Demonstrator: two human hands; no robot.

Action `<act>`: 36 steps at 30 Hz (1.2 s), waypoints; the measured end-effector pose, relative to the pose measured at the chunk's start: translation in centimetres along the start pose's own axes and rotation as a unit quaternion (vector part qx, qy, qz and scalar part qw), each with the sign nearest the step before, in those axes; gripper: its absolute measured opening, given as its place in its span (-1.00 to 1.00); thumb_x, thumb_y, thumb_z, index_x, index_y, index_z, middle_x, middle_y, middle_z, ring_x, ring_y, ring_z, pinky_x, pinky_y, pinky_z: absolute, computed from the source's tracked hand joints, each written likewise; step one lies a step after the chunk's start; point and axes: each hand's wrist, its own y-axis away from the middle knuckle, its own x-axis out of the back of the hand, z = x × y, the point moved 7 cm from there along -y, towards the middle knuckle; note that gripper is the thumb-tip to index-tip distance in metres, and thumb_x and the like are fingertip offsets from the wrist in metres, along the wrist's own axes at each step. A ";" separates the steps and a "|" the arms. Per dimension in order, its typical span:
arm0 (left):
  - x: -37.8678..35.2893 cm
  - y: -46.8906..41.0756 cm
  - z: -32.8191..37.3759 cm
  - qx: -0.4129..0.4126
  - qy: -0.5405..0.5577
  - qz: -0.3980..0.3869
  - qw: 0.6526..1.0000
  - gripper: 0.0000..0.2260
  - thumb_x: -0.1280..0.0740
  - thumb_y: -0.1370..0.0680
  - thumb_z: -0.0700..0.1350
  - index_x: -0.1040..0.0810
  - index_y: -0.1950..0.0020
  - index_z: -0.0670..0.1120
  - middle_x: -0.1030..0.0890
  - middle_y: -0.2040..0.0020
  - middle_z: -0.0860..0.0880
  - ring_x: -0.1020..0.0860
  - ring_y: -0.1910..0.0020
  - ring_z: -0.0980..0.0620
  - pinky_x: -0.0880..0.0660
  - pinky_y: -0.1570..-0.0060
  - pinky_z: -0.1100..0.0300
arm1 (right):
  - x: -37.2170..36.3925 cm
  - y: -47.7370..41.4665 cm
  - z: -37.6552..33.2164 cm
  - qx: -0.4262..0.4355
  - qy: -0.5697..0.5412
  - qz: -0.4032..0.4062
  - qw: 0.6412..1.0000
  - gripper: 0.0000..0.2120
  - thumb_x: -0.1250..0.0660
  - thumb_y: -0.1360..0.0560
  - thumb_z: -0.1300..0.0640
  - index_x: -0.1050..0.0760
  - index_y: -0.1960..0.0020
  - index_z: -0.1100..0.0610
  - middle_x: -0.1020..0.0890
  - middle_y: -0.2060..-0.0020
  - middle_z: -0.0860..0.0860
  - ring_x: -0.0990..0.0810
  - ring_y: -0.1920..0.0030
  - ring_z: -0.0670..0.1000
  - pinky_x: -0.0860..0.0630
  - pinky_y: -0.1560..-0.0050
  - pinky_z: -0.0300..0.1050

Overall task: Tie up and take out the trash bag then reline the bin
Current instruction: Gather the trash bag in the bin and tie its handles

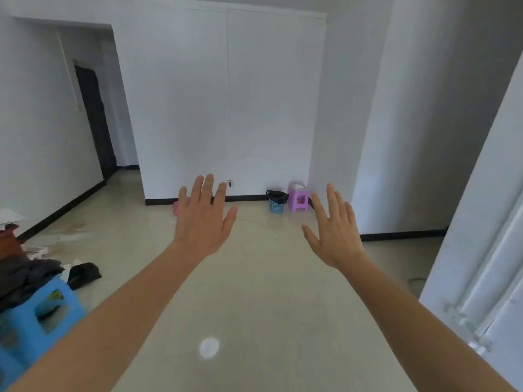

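A small blue basket bin (276,205) stands on the floor against the far white wall, lined with a black trash bag (276,194) folded over its rim. My left hand (204,219) and my right hand (335,232) are both stretched out in front of me, palms down, fingers spread, holding nothing. Both hands are far short of the bin, which shows between them in the distance.
A purple plastic stool (298,197) stands right of the bin. Behind my left hand lies a pink object (177,207). At the near left are a blue stool (36,315) under dark clothes, and a black item (84,274) on the floor. A white door (486,250) stands at right; a hallway opens far left.
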 end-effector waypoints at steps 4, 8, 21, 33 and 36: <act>-7.3 -6.6 -1.2 0.024 0.011 -0.039 0.999 -0.45 0.01 -0.63 0.15 -0.38 -0.44 -0.18 -0.36 -0.46 -0.28 -0.31 -0.44 -0.30 -0.29 -0.31 -0.29 | -5.1 -6.1 1.7 -0.014 0.000 -0.004 1.000 -0.34 -0.07 -0.62 -0.19 -0.04 -0.62 0.09 -0.02 -0.59 0.26 -0.18 -0.54 0.28 -0.20 -0.49 0.22; -15.3 -11.9 2.7 -0.016 0.048 -0.063 0.997 -0.44 0.03 -0.62 0.17 -0.39 -0.44 -0.16 -0.36 -0.47 -0.26 -0.32 -0.45 -0.27 -0.28 -0.33 -0.29 | -10.0 -11.1 5.9 -0.015 0.039 -0.006 0.999 -0.34 0.01 -0.62 -0.23 -0.11 -0.60 0.11 -0.05 -0.59 0.25 -0.14 -0.56 0.26 -0.15 -0.50 0.19; -40.9 -36.2 11.8 -0.097 0.039 -0.080 0.991 -0.45 0.01 -0.64 0.18 -0.34 -0.49 -0.13 -0.32 -0.50 -0.25 -0.30 -0.47 -0.26 -0.25 -0.37 -0.29 | -31.8 -34.5 22.7 -0.030 -0.004 -0.061 0.998 -0.33 0.00 -0.64 -0.24 -0.05 -0.62 0.10 0.02 -0.60 0.24 -0.16 -0.55 0.26 -0.22 -0.51 0.19; -65.6 -54.4 2.1 -0.049 0.043 -0.073 0.995 -0.42 0.04 -0.63 0.19 -0.35 -0.48 -0.15 -0.33 -0.49 -0.27 -0.31 -0.46 -0.29 -0.25 -0.34 -0.30 | -56.0 -59.7 22.3 -0.001 -0.019 -0.092 0.996 -0.30 0.04 -0.59 -0.25 -0.13 -0.59 0.15 -0.14 -0.57 0.27 -0.19 -0.53 0.29 -0.22 -0.48 0.26; -71.3 -60.8 -1.2 -0.010 0.082 -0.084 0.993 -0.40 0.05 -0.62 0.20 -0.34 -0.49 -0.16 -0.32 -0.50 -0.26 -0.29 -0.47 -0.28 -0.25 -0.35 -0.30 | -60.9 -66.5 22.5 0.001 -0.001 -0.105 0.995 -0.29 0.09 -0.60 -0.28 -0.10 -0.60 0.13 -0.10 -0.58 0.24 -0.16 -0.55 0.27 -0.19 -0.50 0.23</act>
